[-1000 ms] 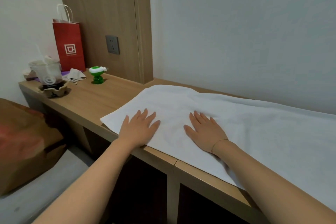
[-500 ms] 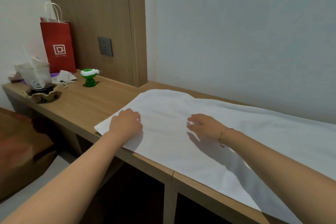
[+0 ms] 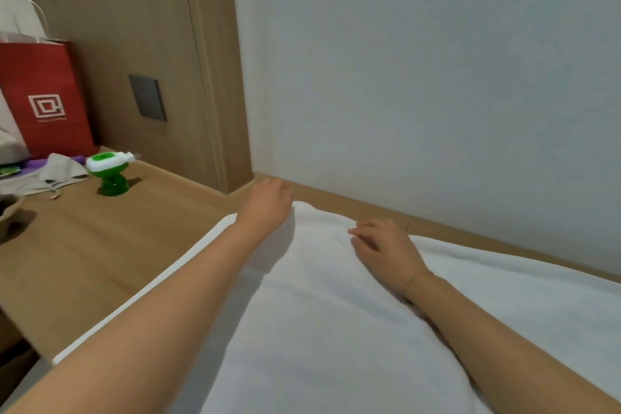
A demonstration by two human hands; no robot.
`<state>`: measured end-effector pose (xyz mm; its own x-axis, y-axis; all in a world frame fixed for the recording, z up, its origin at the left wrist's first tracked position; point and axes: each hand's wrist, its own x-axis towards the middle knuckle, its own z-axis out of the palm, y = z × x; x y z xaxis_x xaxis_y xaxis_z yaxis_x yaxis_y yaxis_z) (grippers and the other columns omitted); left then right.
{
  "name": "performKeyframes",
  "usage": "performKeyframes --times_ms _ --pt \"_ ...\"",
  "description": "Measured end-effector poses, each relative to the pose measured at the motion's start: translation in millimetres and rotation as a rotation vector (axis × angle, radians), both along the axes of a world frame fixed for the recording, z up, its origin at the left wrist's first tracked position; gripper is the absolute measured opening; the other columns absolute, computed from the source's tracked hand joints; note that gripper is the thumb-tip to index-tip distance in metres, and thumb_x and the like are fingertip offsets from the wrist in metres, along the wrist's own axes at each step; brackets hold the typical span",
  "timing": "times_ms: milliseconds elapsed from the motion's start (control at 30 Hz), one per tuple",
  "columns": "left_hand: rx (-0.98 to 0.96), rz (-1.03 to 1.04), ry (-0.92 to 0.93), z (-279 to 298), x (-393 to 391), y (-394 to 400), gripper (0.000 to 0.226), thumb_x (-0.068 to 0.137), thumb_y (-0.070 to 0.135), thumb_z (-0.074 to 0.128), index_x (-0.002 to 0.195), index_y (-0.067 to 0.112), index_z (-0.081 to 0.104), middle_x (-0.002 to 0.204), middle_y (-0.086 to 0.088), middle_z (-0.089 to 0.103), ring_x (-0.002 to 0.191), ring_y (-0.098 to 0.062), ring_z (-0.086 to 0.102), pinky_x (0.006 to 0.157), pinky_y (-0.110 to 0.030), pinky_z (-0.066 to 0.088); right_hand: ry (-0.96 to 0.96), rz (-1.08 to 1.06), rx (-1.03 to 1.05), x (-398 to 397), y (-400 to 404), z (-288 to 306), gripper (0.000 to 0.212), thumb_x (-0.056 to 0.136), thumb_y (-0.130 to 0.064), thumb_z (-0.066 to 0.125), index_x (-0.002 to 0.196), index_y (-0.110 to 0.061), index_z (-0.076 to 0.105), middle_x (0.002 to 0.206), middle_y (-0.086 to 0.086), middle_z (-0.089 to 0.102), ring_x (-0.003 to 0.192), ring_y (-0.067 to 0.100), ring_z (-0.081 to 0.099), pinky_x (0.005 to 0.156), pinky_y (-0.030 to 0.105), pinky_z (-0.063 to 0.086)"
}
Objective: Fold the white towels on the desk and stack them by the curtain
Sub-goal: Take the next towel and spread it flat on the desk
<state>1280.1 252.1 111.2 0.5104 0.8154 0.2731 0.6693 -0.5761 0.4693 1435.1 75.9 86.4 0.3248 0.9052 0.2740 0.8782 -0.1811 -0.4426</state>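
Your left hand (image 3: 267, 203) and right hand (image 3: 383, 245) have left the near hem and now reach the far edge of the white towel (image 3: 319, 329), spread on the bench (image 3: 100, 245). Both grips curl at that edge; the pinch is unconfirmed. Folding is barely begun.

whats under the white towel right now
The white towel lies spread on the wooden desk, whose top shows to its left and along the wall. Both hands are on the towel's far edge: left hand, right hand. Anything else beneath is covered.
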Motion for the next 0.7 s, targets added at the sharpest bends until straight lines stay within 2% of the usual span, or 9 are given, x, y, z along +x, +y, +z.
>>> performKeyframes --times_ms 100,167,267,367,433,467,533,600,700 --pt "-0.088 0.038 0.028 -15.8 21.3 19.3 0.041 0.099 0.035 0.046 0.131 0.012 0.055 0.137 -0.009 0.055 0.128 -0.028 0.047 0.104 -0.040 0.037 -0.012 -0.001 0.051 4.7 2.8 -9.0 0.029 0.097 -0.027 0.051 0.099 -0.010 0.074 0.109 0.000 0.067 0.109 0.020 0.053 0.092 0.035 0.042" --pt "-0.116 0.052 0.177 -28.4 28.2 21.8 0.052 0.098 0.050 0.040 0.139 0.019 0.048 0.148 -0.001 0.044 0.137 -0.022 0.038 0.112 -0.042 0.027 0.036 0.002 0.061 9.4 5.6 -12.3 0.031 0.099 -0.027 0.047 0.099 -0.010 0.073 0.114 -0.003 0.066 0.113 0.016 0.051 0.094 0.033 0.041" --pt "-0.033 0.036 0.277 -39.3 28.9 20.0 0.060 0.095 0.063 0.036 0.142 0.027 0.045 0.154 0.006 0.035 0.142 -0.016 0.029 0.112 -0.042 0.019 0.047 -0.011 0.098 17.2 10.9 -18.5 0.035 0.098 -0.027 0.043 0.088 -0.006 0.070 0.093 0.001 0.067 0.095 0.020 0.055 0.083 0.040 0.047" --pt "-0.036 0.004 0.128 -40.0 23.4 21.9 0.040 0.093 0.058 0.048 0.120 0.030 0.058 0.128 0.009 0.056 0.126 -0.016 0.046 0.101 -0.038 0.026 0.087 -0.092 0.157 25.4 11.8 -21.4 0.022 0.095 -0.022 0.049 0.083 -0.014 0.067 0.087 -0.003 0.065 0.088 0.017 0.056 0.079 0.035 0.047" --pt "-0.024 -0.016 -0.004 -39.8 20.8 19.8 0.024 0.091 0.049 0.059 0.094 0.025 0.059 0.102 0.007 0.062 0.105 -0.017 0.055 0.086 -0.034 0.031 0.092 -0.157 0.186 31.7 7.3 -20.3 0.012 0.092 -0.023 0.057 0.093 -0.017 0.067 0.098 -0.004 0.065 0.099 0.016 0.055 0.082 0.027 0.041" --pt "-0.016 -0.024 -0.058 -39.5 20.1 18.1 0.023 0.089 0.044 0.063 0.088 0.022 0.057 0.095 0.006 0.061 0.097 -0.018 0.056 0.081 -0.033 0.032 0.072 -0.181 0.159 34.6 4.7 -19.4 0.015 0.091 -0.026 0.060 0.101 -0.017 0.067 0.105 -0.004 0.064 0.105 0.016 0.053 0.085 0.026 0.039" --pt "-0.025 -0.032 -0.159 -39.5 19.7 15.6 0.020 0.089 0.037 0.066 0.085 0.020 0.057 0.088 0.005 0.063 0.089 -0.019 0.056 0.077 -0.033 0.037 0.011 -0.202 0.057 40.5 1.2 -16.0 0.028 0.089 -0.033 0.062 0.112 -0.017 0.065 0.111 -0.003 0.059 0.112 0.018 0.048 0.091 0.026 0.036" --pt "-0.056 -0.036 -0.280 -39.0 19.0 14.5 0.017 0.091 0.032 0.064 0.084 0.020 0.054 0.081 0.005 0.063 0.083 -0.019 0.056 0.073 -0.034 0.042 -0.036 -0.213 -0.021 44.4 0.1 -10.3 0.033 0.088 -0.037 0.062 0.115 -0.018 0.063 0.107 -0.001 0.055 0.110 0.020 0.046 0.091 0.028 0.036" --pt "0.002 -0.054 -0.420 -36.9 17.7 15.1 0.020 0.093 0.022 0.061 0.079 0.028 0.047 0.080 0.003 0.058 0.080 -0.021 0.053 0.068 -0.035 0.040 -0.045 -0.215 -0.063 47.4 -1.9 -2.2 0.025 0.086 -0.039 0.064 0.102 -0.020 0.062 0.096 -0.003 0.049 0.101 0.018 0.045 0.083 0.027 0.035"
